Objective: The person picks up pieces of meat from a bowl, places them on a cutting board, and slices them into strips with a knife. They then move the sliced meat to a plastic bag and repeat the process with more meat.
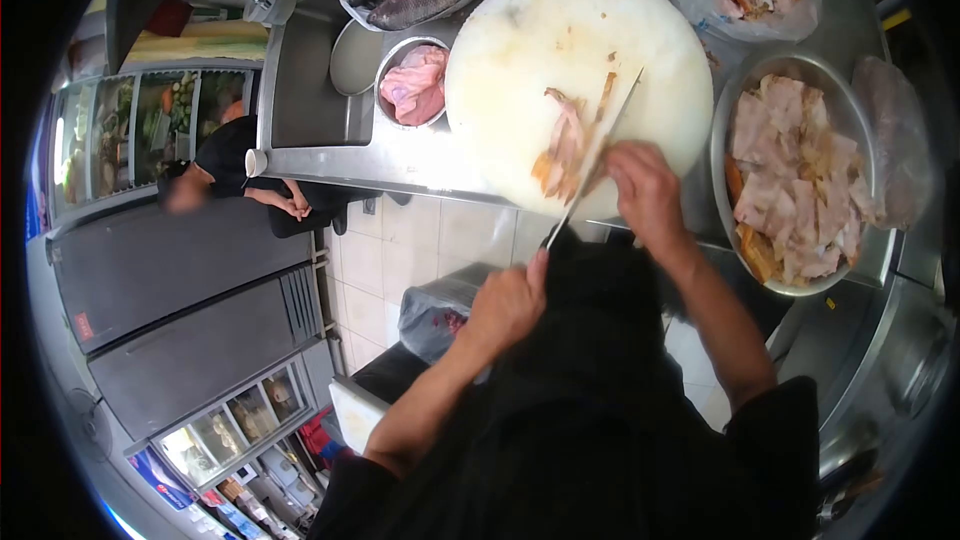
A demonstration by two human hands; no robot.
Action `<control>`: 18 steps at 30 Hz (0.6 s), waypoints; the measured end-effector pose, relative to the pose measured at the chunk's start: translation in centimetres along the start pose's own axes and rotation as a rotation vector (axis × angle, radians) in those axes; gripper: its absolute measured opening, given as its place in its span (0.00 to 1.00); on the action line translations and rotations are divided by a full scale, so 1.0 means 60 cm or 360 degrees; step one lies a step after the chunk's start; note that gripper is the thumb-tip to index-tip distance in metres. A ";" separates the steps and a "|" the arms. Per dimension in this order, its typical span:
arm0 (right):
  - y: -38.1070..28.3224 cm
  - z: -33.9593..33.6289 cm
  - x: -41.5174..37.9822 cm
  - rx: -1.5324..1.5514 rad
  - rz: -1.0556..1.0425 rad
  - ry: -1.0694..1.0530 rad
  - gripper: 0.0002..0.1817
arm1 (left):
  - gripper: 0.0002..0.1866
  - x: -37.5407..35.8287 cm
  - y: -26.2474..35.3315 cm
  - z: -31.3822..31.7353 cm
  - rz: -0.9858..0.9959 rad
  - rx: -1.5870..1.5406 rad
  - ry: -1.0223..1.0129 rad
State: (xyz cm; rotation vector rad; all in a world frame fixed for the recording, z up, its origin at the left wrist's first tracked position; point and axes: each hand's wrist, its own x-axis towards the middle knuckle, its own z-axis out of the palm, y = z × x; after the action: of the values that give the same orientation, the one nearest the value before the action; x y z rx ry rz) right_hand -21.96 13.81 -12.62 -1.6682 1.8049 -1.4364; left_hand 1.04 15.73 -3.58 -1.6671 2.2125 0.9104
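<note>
My left hand (507, 304) is closed around the handle of a long knife (612, 125). The blade slants up and away across the round white cutting board (500, 50). On the board, just left of the blade, lies a piece of cooked meat (566, 148) with browned skin. My right hand (645, 190) rests at the board's near right side, its fingers curled against the meat beside the blade; the fingertips are partly hidden. A thin browned strip (606, 95) lies along the blade's upper part.
Right of the board stands a steel oval tray (718, 175) of sliced meat. Clear bags (805, 15) of meat pieces and whole fish (425, 5) sit behind. A bowl of raw meat (415, 80) is beside the sink (300, 90). A person (235, 160) sits to the left.
</note>
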 end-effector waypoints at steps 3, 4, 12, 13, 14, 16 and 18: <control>0.001 0.000 0.001 -0.0051 -0.0027 0.0045 0.10 | 0.31 0.004 0.009 -0.031 -0.0226 -0.0240 -0.0015; -0.001 0.001 -0.007 -0.0075 -0.0011 0.0060 0.10 | 0.32 -0.003 0.009 -0.038 -0.0226 -0.0278 0.0005; 0.005 0.004 -0.007 -0.0053 -0.0073 0.0077 0.11 | 0.33 -0.100 -0.021 -0.045 -0.0253 -0.0203 -0.0047; 0.006 0.002 -0.006 -0.0049 -0.0074 0.0071 0.11 | 0.32 -0.113 -0.027 -0.046 -0.0281 -0.0181 -0.0079; 0.006 0.001 -0.005 -0.0055 -0.0087 0.0073 0.11 | 0.31 -0.125 -0.033 -0.046 -0.0309 -0.0162 -0.0113; 0.006 0.000 -0.006 -0.0067 -0.0114 0.0072 0.11 | 0.31 -0.119 -0.037 -0.036 -0.0208 -0.0103 -0.0120; 0.009 0.001 -0.006 -0.0052 -0.0110 0.0041 0.11 | 0.32 -0.074 -0.038 -0.009 0.0035 -0.0026 -0.0030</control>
State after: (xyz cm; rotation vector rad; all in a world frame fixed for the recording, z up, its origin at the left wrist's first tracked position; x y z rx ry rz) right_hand -22.10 13.99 -13.20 -1.7523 1.8105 -1.4709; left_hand 4.70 18.53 -1.63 -1.6373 2.2214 0.9481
